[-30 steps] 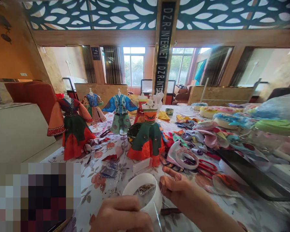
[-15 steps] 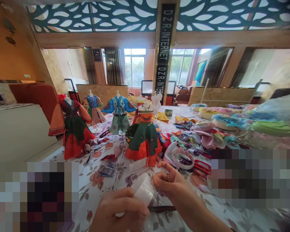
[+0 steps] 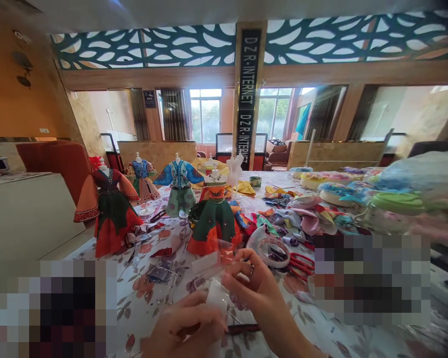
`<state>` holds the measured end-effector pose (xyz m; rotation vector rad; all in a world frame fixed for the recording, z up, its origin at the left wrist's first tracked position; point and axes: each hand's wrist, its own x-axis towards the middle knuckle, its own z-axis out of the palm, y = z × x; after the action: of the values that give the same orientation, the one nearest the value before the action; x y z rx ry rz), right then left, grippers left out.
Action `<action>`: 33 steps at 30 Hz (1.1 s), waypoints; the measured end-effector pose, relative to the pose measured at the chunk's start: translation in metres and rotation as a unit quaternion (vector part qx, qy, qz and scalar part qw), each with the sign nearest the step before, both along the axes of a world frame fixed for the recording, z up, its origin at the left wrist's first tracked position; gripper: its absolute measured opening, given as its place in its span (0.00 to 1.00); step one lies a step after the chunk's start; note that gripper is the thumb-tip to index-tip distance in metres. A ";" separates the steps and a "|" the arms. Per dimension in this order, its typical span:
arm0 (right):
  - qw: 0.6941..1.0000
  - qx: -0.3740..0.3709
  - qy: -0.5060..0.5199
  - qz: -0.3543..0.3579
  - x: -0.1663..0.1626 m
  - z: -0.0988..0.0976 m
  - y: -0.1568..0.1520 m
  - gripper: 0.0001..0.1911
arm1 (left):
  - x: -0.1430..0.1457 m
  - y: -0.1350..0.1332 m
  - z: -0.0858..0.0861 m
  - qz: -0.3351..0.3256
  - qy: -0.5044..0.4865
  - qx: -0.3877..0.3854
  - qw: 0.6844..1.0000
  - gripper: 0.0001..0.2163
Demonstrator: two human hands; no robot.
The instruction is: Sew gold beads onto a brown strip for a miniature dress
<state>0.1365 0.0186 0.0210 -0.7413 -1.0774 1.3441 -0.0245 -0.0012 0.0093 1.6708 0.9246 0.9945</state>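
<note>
Bright windows (image 3: 206,117) flank the lettered pillar (image 3: 248,74); above them a teal leaf-patterned lattice (image 3: 186,47) runs on either side of it. Far to the pillar's left are an orange wall (image 3: 3,119) and a rust-red seat (image 3: 65,164); to its right hangs a dark curtain (image 3: 326,114).

At lower centre a roll (image 3: 217,295) is gleaming white; above it a skirt (image 3: 224,220) is pairing dark green with red; to its left an outfit (image 3: 179,175) is showing patterned blue over sage; the white tablecloth (image 3: 137,304) is carrying coral flowers; right of centre I'm spotting red-handled scissors (image 3: 301,263); up top, a teal lattice (image 3: 194,45) is framing white leaf shapes.
</note>
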 end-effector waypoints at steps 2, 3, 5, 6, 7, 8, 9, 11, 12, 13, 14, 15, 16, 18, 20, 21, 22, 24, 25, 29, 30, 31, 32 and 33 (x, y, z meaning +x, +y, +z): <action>1.000 0.019 -0.016 -0.006 0.001 0.002 0.000 0.18 | 0.005 0.001 0.002 0.004 0.010 0.004 1.000 0.17; 0.999 0.033 -0.028 -0.011 0.002 0.003 0.001 0.17 | 0.008 0.002 0.004 0.009 0.011 0.006 1.000 0.17; 0.995 0.068 -0.066 -0.031 0.004 0.005 0.002 0.14 | 0.012 0.002 0.008 0.006 0.003 -0.010 1.000 0.16; 0.991 0.090 -0.093 -0.045 0.005 0.007 0.003 0.13 | 0.014 0.002 0.011 0.004 -0.007 -0.033 0.999 0.15; 0.984 0.115 -0.123 -0.059 0.007 0.008 0.003 0.11 | 0.016 0.002 0.015 0.007 -0.022 -0.064 0.998 0.14; 0.976 0.139 -0.153 -0.072 0.009 0.010 0.004 0.10 | 0.018 0.002 0.019 0.013 -0.041 -0.093 0.995 0.14; 0.968 0.158 -0.178 -0.081 0.011 0.012 0.004 0.10 | 0.020 0.002 0.024 0.020 -0.059 -0.117 0.991 0.14; 0.958 0.183 -0.200 -0.089 0.014 0.015 0.005 0.09 | 0.024 0.003 0.032 0.033 -0.079 -0.144 0.986 0.16; 0.958 0.188 -0.200 -0.088 0.016 0.016 0.005 0.09 | 0.026 0.005 0.035 0.031 -0.070 -0.146 0.986 0.17; 0.958 0.189 -0.195 -0.088 0.017 0.017 0.006 0.09 | 0.027 0.006 0.037 0.029 -0.055 -0.135 0.989 0.17; 0.959 0.191 -0.191 -0.088 0.018 0.018 0.006 0.09 | 0.028 0.008 0.039 0.027 -0.035 -0.114 0.992 0.17; 0.958 0.195 -0.189 -0.089 0.019 0.018 0.007 0.10 | 0.029 0.011 0.039 0.025 -0.018 -0.090 0.996 0.17; 0.956 0.199 -0.193 -0.093 0.020 0.019 0.007 0.10 | 0.030 0.013 0.039 0.026 -0.002 -0.066 0.997 0.16; 0.949 0.208 -0.215 -0.100 0.023 0.020 0.008 0.11 | 0.030 0.018 0.038 0.032 0.016 -0.038 0.999 0.13; 0.936 0.223 -0.250 -0.107 0.026 0.021 0.008 0.12 | 0.032 0.022 0.037 0.043 0.006 -0.033 0.999 0.11; 0.927 0.235 -0.269 -0.110 0.028 0.022 0.008 0.12 | 0.033 0.023 0.037 0.054 -0.006 -0.035 0.998 0.09; 0.917 0.250 -0.288 -0.113 0.030 0.022 0.008 0.12 | 0.034 0.024 0.037 0.066 -0.017 -0.038 0.997 0.07; 0.898 0.279 -0.318 -0.118 0.033 0.023 0.009 0.12 | 0.037 0.025 0.038 0.095 -0.029 -0.046 0.994 0.05; 0.892 0.289 -0.327 -0.117 0.035 0.023 0.009 0.12 | 0.038 0.025 0.038 0.106 -0.029 -0.049 0.993 0.05; 0.894 0.278 -0.333 -0.112 0.037 0.024 0.012 0.15 | 0.045 0.028 0.041 0.111 -0.025 -0.060 0.992 0.05; 0.896 0.273 -0.332 -0.110 0.037 0.024 0.012 0.15 | 0.047 0.029 0.042 0.111 -0.025 -0.062 0.992 0.05; 0.898 0.269 -0.331 -0.109 0.037 0.025 0.013 0.16 | 0.049 0.029 0.042 0.110 -0.025 -0.065 0.991 0.05; 0.899 0.267 -0.330 -0.108 0.037 0.025 0.013 0.16 | 0.050 0.030 0.042 0.109 -0.026 -0.066 0.991 0.05; 0.900 0.265 -0.329 -0.107 0.037 0.025 0.013 0.16 | 0.051 0.031 0.042 0.106 -0.028 -0.068 0.992 0.04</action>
<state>0.1733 0.0318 0.0462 -0.8836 -1.7462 0.5491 0.0266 0.0297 0.0509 1.4447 1.1234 1.0879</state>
